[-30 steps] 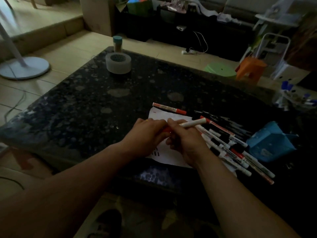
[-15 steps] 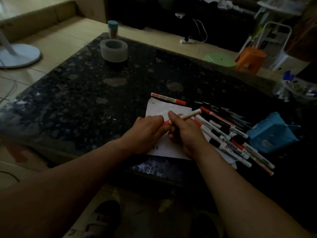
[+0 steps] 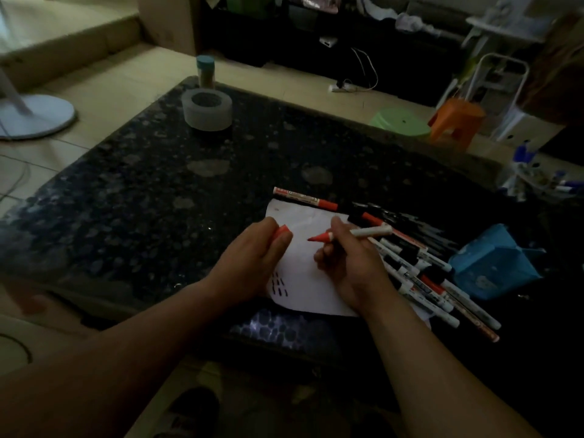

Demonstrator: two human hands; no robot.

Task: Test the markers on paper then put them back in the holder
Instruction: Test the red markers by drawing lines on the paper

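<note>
A white sheet of paper (image 3: 303, 289) lies at the near edge of the dark stone table (image 3: 142, 191), with short black strokes at its lower left. My right hand (image 3: 350, 263) grips an uncapped red marker (image 3: 354, 233), its red tip pointing left just above the paper. My left hand (image 3: 252, 260) holds the red cap (image 3: 282, 231) between fingers and thumb. Several capped markers (image 3: 420, 273) lie in a pile right of the paper. One red marker (image 3: 305, 199) lies apart above the sheet. A blue holder (image 3: 493, 263) lies on its side at the right.
A roll of clear tape (image 3: 207, 109) and a small teal-capped jar (image 3: 205, 72) stand at the table's far left corner. Beyond the table are a green stool (image 3: 399, 121), an orange stool (image 3: 458, 120) and a fan base (image 3: 34, 116) on the floor.
My hands have pulled apart: the cap came off the red marker and stays in my left hand, while my right hand keeps the marker, tip now bare over the paper.
</note>
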